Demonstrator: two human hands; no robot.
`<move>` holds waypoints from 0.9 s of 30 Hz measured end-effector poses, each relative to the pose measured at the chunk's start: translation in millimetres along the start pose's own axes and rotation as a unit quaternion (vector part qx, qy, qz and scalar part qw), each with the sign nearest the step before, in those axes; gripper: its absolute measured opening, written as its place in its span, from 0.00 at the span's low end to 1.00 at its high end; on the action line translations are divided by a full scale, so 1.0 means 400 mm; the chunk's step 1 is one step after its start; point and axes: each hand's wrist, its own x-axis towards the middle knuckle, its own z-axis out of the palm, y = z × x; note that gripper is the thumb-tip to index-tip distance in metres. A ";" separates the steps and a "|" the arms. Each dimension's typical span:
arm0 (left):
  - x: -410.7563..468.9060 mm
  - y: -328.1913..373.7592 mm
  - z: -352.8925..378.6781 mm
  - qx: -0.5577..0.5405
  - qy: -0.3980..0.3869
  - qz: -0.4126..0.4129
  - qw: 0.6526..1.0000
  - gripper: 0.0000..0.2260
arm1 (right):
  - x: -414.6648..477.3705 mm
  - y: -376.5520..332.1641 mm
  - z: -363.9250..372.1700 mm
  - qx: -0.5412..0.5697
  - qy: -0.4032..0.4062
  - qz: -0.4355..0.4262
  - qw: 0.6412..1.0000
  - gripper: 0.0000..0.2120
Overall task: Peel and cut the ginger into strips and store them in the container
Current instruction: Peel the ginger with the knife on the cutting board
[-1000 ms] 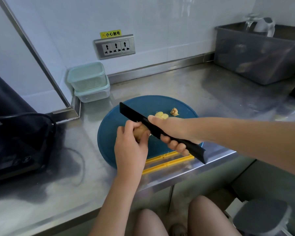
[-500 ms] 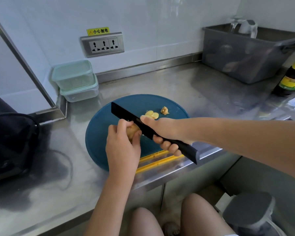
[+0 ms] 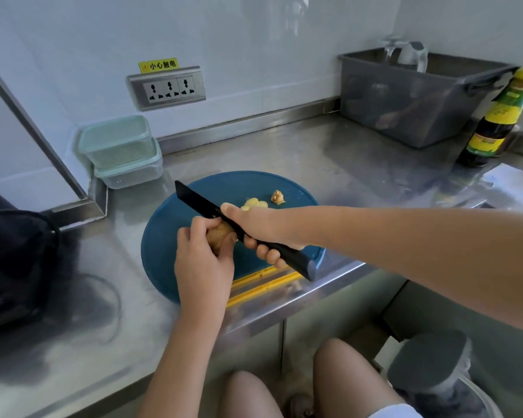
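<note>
My left hand [image 3: 202, 260] grips a brown piece of ginger [image 3: 221, 235] above the round blue cutting board [image 3: 169, 251]. My right hand [image 3: 254, 227] holds a black knife [image 3: 200, 203] by its handle, the blade lying against the ginger and pointing up-left. Pale ginger slices [image 3: 254, 204] and a small brown scrap [image 3: 277, 197] lie on the board beyond my right hand. Two stacked clear containers [image 3: 121, 149] with pale green lids stand at the back left by the wall.
A grey plastic bin [image 3: 405, 98] holding a glass sits at the back right, a dark sauce bottle [image 3: 495, 122] beside it. A black bag [image 3: 15, 260] lies at the left. The steel counter edge [image 3: 284, 306] runs below the board; a socket panel [image 3: 166, 89] is on the wall.
The camera has swung, shifting the scene left and bringing the sauce bottle into view. Both hands keep the same hold on ginger and knife, with the blade still against the ginger.
</note>
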 end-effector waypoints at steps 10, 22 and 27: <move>0.004 -0.001 -0.001 0.015 0.007 0.004 1.000 0.12 | -0.041 0.075 -0.042 -0.015 -0.035 0.052 0.998 0.34; 0.012 -0.005 0.007 0.027 0.006 0.006 1.000 0.12 | 0.004 0.007 -0.023 -0.037 -0.013 0.041 0.998 0.34; 0.004 -0.013 0.008 0.023 0.008 0.003 1.000 0.10 | 0.030 -0.029 -0.002 -0.067 0.013 0.017 0.998 0.33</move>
